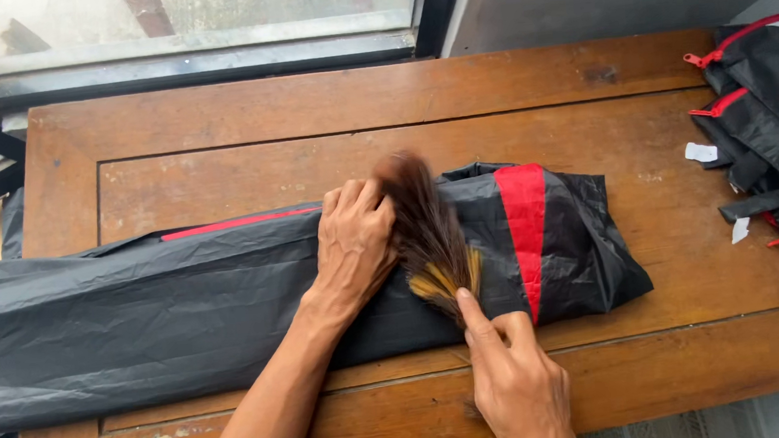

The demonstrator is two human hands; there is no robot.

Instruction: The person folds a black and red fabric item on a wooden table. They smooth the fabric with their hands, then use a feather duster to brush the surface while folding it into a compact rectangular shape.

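Note:
A long black fabric cover with a red band and red piping lies folded flat across a wooden table. My left hand presses down flat on the fabric near its middle. My right hand grips the handle end of a small brush with dark bristle tips and a yellowish base. The brush lies over the fabric just right of my left hand, and its tips are blurred.
Black bags with red zippers and straps are piled at the table's right edge. Two small white scraps lie beside them. A window sill runs along the far side, and the fabric hangs off the table's left end.

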